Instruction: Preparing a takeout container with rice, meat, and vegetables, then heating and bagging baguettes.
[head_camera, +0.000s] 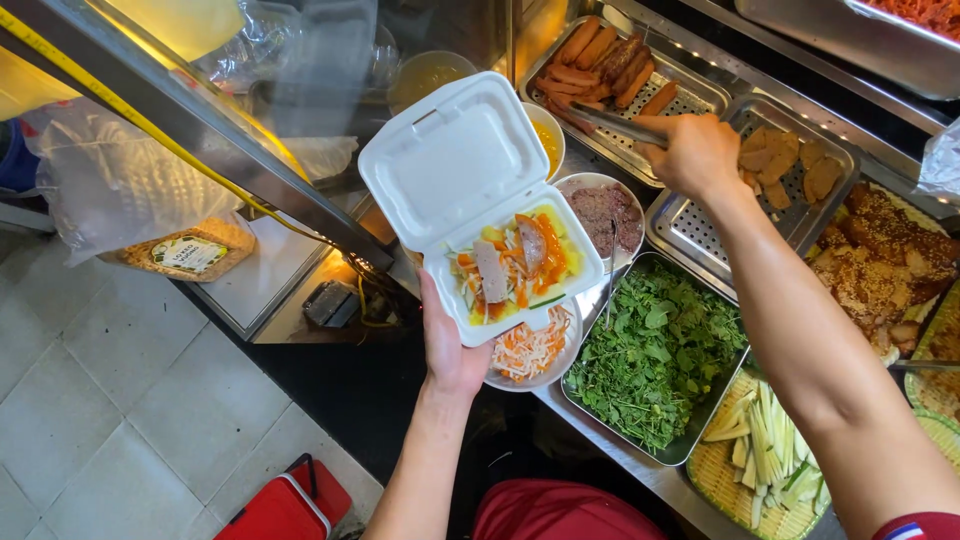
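My left hand (452, 350) grips the open white foam box (480, 200) mid-frame; my right hand (697, 152) clamps metal tongs (617, 125) over the sausage tray (690, 95), upper centre.

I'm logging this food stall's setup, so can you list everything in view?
foam box: one, white, lid open, holding sliced meat, carrot shreds and yellow pieces, centre
tongs: one, metal, over sausage tray
sausage tray: one, steel, reddish-brown sausages, top
fried-pieces tray: one, steel, brown pieces, right of it
herb tray: one, green leaves, centre right
cucumber basket: one, pale strips, bottom right
minced meat bowl: one, brownish
carrot shred bowl: one, orange-white, under box
left hand: holds foam box
right hand: grips tongs
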